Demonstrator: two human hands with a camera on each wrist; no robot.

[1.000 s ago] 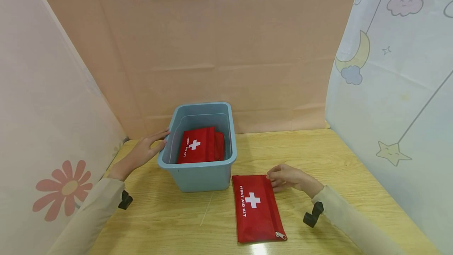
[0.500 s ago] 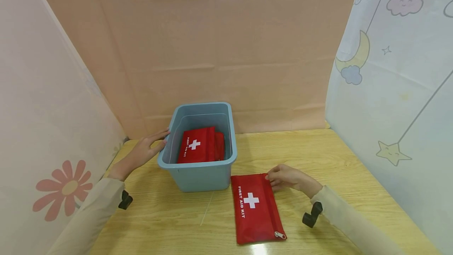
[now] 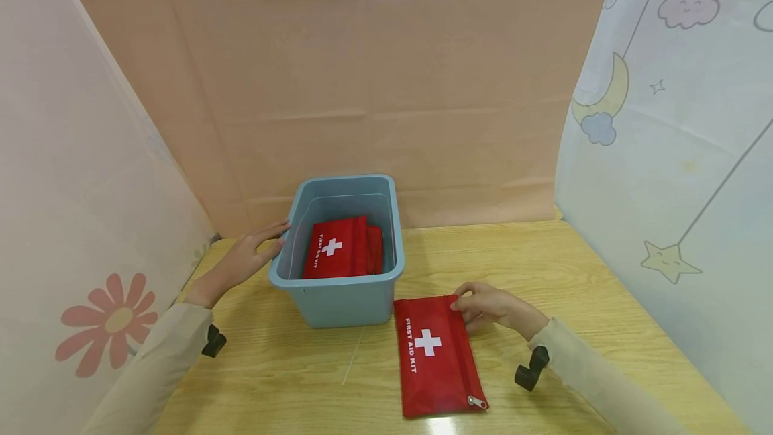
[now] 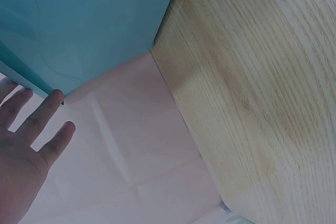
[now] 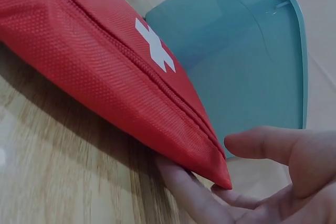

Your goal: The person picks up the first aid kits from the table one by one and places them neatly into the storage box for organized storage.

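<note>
Red first aid pouch point(image 3: 437, 356) laid flat on wooden table point(image 3: 604, 267), just in front of blue bin point(image 3: 335, 301), slightly to its right. Long axis run from far corner toward viewer, zipper pull at near end. Far right corner pinched by right hand point(image 3: 496, 308): fingers seen under corner, thumb above, in right wrist view. Left hand point(image 3: 244, 259) laid flat-fingered against bin's left wall, nothing grasped. 1 more pouch seen inside bin. Right hand judged far nearer.

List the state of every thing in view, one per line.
Blue bin: upright, open-topped, holding red pouches.
Pouch in the bin: lying flat.
First aid pouch on the table: zipped shut, far corner lifted.
Left hand: fingers straight, touching the bin's side.
Right hand: pinching the pouch's corner.
</note>
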